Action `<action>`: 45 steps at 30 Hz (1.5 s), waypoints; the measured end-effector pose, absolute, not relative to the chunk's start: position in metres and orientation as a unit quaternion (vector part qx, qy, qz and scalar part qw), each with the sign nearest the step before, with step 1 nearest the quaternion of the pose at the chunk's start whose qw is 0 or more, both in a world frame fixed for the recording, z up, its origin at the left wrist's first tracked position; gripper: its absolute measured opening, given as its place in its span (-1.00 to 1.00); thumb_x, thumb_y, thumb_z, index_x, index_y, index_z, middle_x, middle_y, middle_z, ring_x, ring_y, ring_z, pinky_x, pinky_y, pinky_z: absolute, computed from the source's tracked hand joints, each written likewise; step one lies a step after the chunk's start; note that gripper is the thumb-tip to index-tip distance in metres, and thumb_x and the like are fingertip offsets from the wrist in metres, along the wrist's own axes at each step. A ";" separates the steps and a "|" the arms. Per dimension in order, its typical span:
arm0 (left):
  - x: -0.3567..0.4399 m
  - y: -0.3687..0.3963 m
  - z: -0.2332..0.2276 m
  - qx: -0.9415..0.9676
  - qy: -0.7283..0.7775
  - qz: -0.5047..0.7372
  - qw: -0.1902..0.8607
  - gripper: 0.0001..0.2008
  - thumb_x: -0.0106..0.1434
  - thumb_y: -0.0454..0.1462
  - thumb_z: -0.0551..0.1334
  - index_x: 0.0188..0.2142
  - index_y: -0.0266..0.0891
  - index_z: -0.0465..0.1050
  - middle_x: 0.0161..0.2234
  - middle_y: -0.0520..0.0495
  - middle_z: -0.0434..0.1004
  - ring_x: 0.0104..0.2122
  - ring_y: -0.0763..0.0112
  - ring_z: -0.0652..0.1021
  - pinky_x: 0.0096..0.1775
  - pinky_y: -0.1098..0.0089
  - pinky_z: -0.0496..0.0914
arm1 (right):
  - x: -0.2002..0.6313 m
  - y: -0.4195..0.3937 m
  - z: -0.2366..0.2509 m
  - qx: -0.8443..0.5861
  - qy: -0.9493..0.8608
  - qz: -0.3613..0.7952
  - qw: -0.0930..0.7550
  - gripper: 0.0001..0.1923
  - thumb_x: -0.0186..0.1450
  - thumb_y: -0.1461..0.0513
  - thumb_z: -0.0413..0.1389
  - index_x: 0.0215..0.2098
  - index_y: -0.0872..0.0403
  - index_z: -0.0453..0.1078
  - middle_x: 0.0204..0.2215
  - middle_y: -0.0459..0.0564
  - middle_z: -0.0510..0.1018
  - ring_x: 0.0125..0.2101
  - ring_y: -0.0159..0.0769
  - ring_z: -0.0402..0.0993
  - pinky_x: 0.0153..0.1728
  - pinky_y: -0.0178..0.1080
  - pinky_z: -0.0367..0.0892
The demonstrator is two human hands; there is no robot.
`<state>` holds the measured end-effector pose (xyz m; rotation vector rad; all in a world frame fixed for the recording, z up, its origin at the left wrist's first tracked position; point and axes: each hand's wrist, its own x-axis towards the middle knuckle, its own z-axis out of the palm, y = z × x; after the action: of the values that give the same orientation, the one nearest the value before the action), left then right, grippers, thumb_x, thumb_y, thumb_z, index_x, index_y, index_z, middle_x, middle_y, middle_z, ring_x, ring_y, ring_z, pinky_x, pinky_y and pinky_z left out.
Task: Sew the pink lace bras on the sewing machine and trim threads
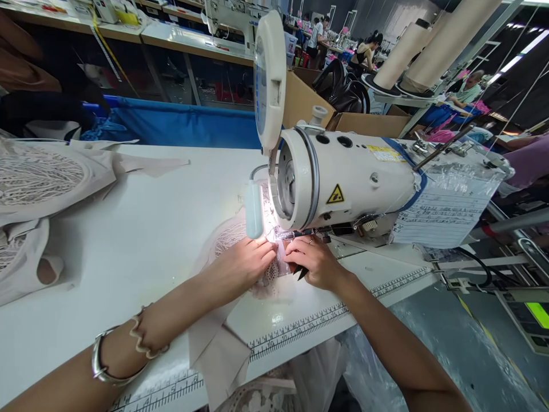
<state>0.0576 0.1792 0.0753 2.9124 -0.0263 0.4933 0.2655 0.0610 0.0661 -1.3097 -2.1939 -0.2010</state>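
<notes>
The person is working a piece of pale lace fabric [262, 279] on the white worktop [141, 229], right under the needle end of the sewing machine [343, 183], which serves as the landmark here. The left hand [244, 260] is lying flat on the fabric just left of the machine's needle, fingers pressed together and holding the lace down against the worktop. The right hand [311, 260] is sitting just in front of the machine's head, its grip pinching the fabric edge near the needle, with a dark pointed tool [301, 274] poking out beneath the palm. The lace looks light, soft and floppy, likely to bunch or stretch, so it is best held flat with fingertips close to the needle and at the edge. More lace pieces [38, 177] are lying far left of the machine. A printed ruler strip [300, 326] is running along the worktop edge in front of it.
</notes>
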 end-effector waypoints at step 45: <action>0.058 0.169 0.064 0.986 0.025 0.155 0.058 -0.58 0.30 -0.52 0.02 0.11 -0.35 0.38 -0.07 -0.27 0.49 -0.08 0.11 0.45 -0.06 0.11 0.34 | 0.271 0.057 0.061 -0.527 -0.806 -0.069 0.260 -0.75 0.38 0.37 0.01 -0.40 0.06 0.46 -0.48 -0.04 0.48 -0.28 -0.26 0.36 -0.25 -0.24 0.23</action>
<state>0.0585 0.1690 0.0643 2.9884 0.0753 0.4685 0.2705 0.0565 0.0606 -1.4268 -2.1844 -0.1864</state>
